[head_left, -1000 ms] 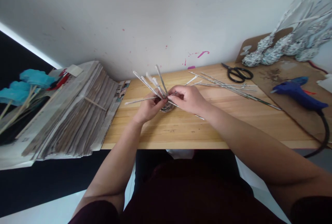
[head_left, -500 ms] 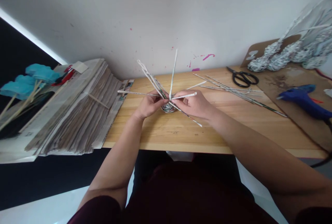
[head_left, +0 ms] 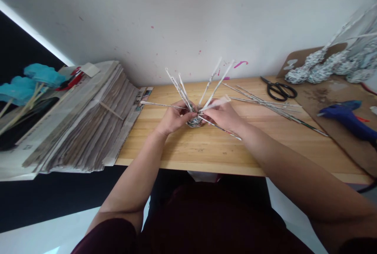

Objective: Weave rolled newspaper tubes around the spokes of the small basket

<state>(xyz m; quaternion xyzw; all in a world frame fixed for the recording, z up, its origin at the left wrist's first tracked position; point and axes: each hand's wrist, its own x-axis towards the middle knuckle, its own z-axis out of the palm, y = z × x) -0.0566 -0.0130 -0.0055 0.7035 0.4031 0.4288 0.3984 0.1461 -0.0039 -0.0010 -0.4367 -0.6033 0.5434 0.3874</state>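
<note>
On the wooden table (head_left: 206,152) sits a small woven base of rolled newspaper (head_left: 194,121), with several thin paper sticks (head_left: 179,87) fanning up and outward from it. My left hand (head_left: 173,119) grips the base from the left, fingers curled round it. My right hand (head_left: 225,114) is closed on one paper stick (head_left: 214,105) at the right side of the base, pinching it near the weave. Another stick (head_left: 224,129) lies under my right wrist.
A thick stack of newspapers (head_left: 85,124) fills the table's left end, with blue paper flowers (head_left: 26,85) beyond it. Loose paper sticks (head_left: 265,103), black scissors (head_left: 278,89), a blue glue gun (head_left: 347,118) on brown cardboard (head_left: 324,97), and finished woven pieces (head_left: 324,65) lie to the right.
My right hand has bent a stick across the weave and shifted slightly right; the upright sticks have swung and now lean right. My view has drifted a little.
</note>
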